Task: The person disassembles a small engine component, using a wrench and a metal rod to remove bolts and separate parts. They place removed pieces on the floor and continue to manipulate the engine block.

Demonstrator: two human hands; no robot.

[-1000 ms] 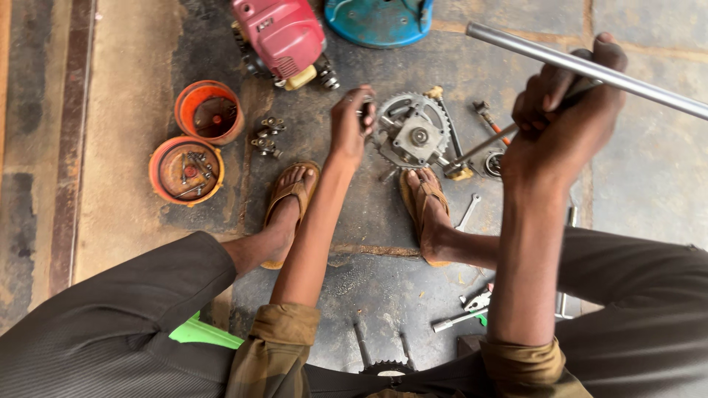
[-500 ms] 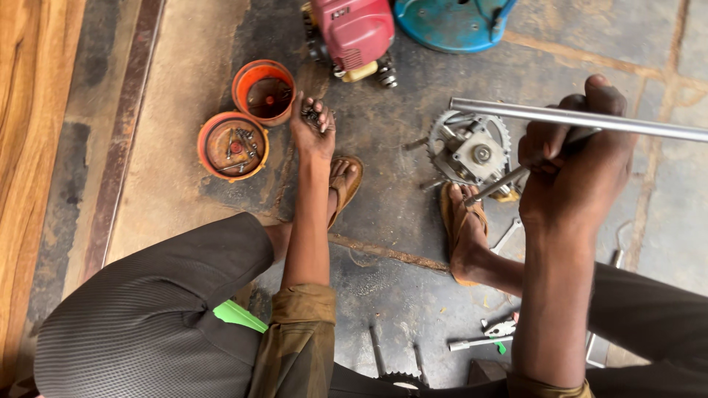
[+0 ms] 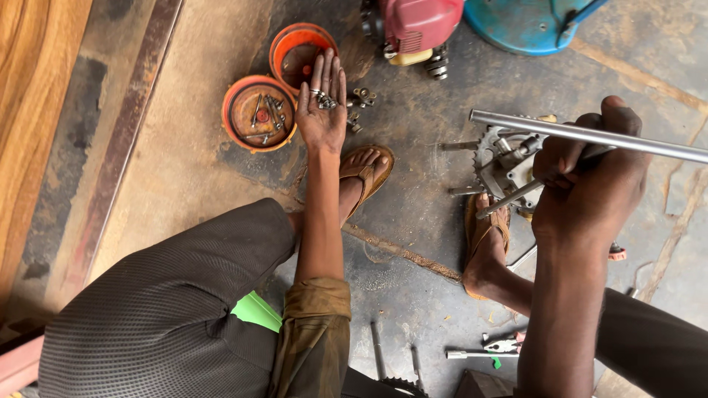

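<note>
We are holding our left hand palm up with the fingers lying straight and close together; a small heap of nuts and bolts is resting on the palm at the base of those fingers, just over the gap between the two orange tubs; our right hand is clenching around a long steel rod and a shorter metal tool, the fingers curled tight and pressed against each other, the thumb pointing up past the rod.

The nearer orange tub is holding loose screws, bolts and a red washer; the farther orange tub is showing a dark inside with one small red piece, partly hidden by our fingertips; a few more fittings are lying on the concrete just beside the hand.

A toothed sprocket assembly is sitting under the rod, touching our right sandalled foot; a red engine and a blue basin are crowding the top edge; bare concrete floor is stretching left of the tubs toward a wooden plank.
</note>
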